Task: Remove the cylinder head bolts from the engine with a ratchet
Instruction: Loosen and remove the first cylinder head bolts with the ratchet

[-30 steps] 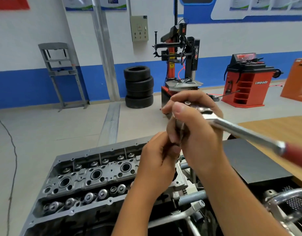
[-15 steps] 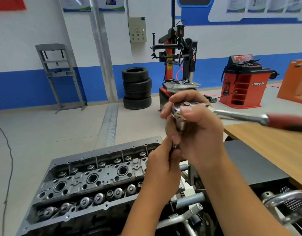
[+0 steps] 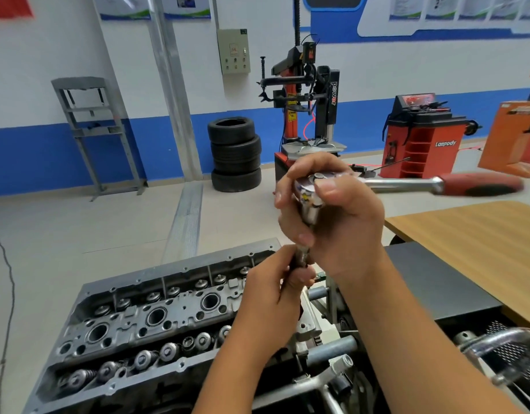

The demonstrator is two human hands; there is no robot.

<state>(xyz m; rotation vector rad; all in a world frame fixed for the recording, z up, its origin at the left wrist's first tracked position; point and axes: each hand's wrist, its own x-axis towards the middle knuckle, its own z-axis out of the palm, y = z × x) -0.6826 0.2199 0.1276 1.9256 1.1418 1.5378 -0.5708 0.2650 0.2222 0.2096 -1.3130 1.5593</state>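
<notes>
A person stands over an engine with both hands raised just above it, working on a ratchet (image 3: 377, 183). The right hand (image 3: 341, 216) is wrapped around the ratchet's steel head, thumb laid across the top, fingers curled down over the socket below. The long handle sticks out to the right of that hand, bare metal first, then a red and black grip that nobody is holding. Just beneath, the left hand (image 3: 275, 288) pinches a slim dark shaft (image 3: 301, 258) that hangs from the socket; whether it is a bolt or an extension bar, I cannot tell. Its lower end is hidden in the fingers.

Below and to the left of both hands lies the cylinder head (image 3: 156, 318), grey cast metal with round bores and rows of valve springs. The bolts themselves cannot be picked out.

My reading of how this will handle: the ratchet is solid steel, stiff and fairly heavy, so held by the head its long handle will tend to swing and droop. The polished shank looks slick; the rubbery red grip is the sure place to hold for turning force. The dark shaft is thin, rigid and probably oily, so a firm fingertip pinch near the socket suits it best.
</notes>
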